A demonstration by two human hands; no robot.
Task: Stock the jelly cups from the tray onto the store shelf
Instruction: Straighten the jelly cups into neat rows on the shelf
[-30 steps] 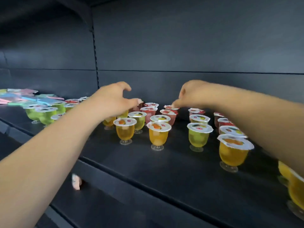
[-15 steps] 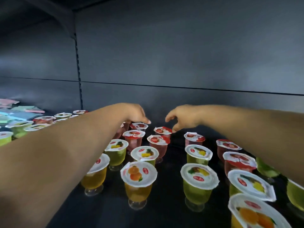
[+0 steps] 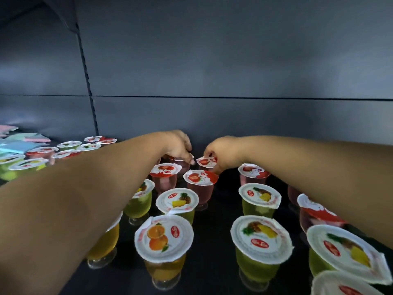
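both arms reach to the far middle of the dark shelf [image 3: 214,248]. the left hand [image 3: 177,146] has its fingers [image 3: 187,158] curled down onto the lid of a far red cup [image 3: 180,165], gripping it from above. the right hand [image 3: 223,153] pinches the rim of another red cup [image 3: 205,162] just right of it, thumb on the lid's near edge. the two hands are close but apart. jelly cups stand upright in rows on the shelf: two more red ones just nearer, a pineapple cup [image 3: 177,201] and an orange cup [image 3: 163,239] nearer still, green ones to the right. more cups [image 3: 68,145] and pastel packets [image 3: 23,141] lie at far left. the tray is not in view.
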